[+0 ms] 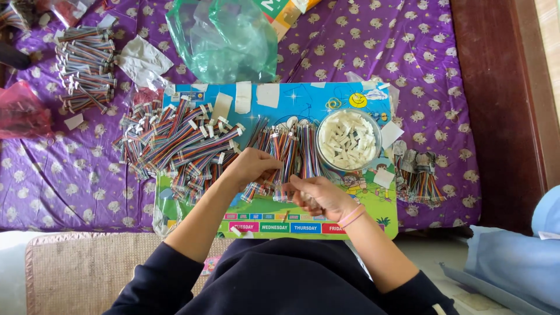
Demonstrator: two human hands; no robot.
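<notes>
Both sets of fingers pinch the near ends of a fanned row of rainbow ribbon cables (286, 154), whose length runs away from the person on the picture board (303, 96). Left hand (252, 168) curls knuckles-up; right hand (318, 195) lies palm-down. The bowl of white clips (349, 140) sits just right; loose cable heap (175, 143) left.

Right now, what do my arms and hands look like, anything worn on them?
Both forearms are bare, with dark navy sleeves pushed up near the elbows. The right hand has thin pink bands around its wrist. The left hand shows no ring, watch or glove. No markings are visible on either sleeve.
</notes>
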